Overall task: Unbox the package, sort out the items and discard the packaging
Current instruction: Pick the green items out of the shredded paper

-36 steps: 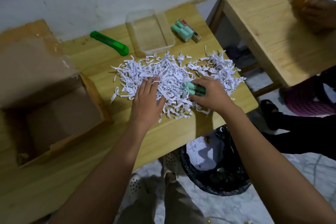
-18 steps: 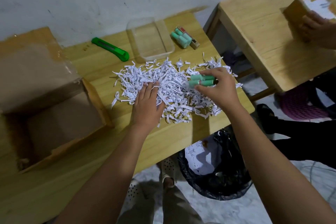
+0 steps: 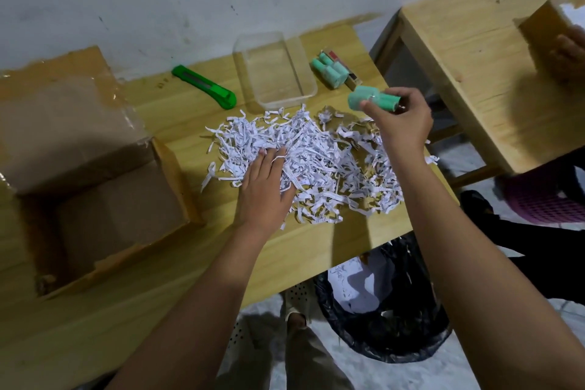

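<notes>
Head cam. A: what's the R hand (image 3: pixel 400 123) got?

B: Pinching a bundle of mint-green tubes (image 3: pixel 373 101), thumb + fingers curled round its right end. It's held in the air over the far right edge of the shredded paper (image 3: pixel 316 161), not touching it.

A: Axis?

B: Long axis runs approx left-right across the frame, slightly tilted. Free end points left, toward the clear plastic tray (image 3: pixel 275 73). Looks like two tubes, can't tell for sure.

A: Where do they go?

B: My guess: w/ the sorted tubes (image 3: pixel 329 71) on the table (image 3: pixel 126 310), just right of the tray. That pile is up-left of the held bundle, near but apart. Its axis runs diagonal, far-left to near-right, so the wrist prob needs a small turn to match.

A: L hand (image 3: pixel 264 190)?

B: Flat, fingers straight, pressing on the left part of the shreds, holding nothing. It's farther from the pile than R, so R should do the drop.

A: Rest?

B: Green utility knife (image 3: pixel 205 87) left of the tray, open cardboard box (image 3: pixel 95 184) far left, black bin bag (image 3: pixel 395 336) below the table edge.
</notes>
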